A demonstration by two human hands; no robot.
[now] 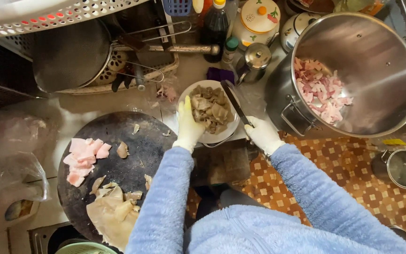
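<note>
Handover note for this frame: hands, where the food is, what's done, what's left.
Left hand, gloved, grips the rim of the white plate of cut pieces.
Right hand, gloved, holds the knife, blade over the plate.
Steel pot to the right, tilted, already holds pink diced meat.
Done: that meat is in the pot. Left: the plate's pieces, plus pink chunks and pale skin on the round board.

Counter [78, 115] carries chopping board [118, 164], plate [222, 131], pot [348, 75].
</note>
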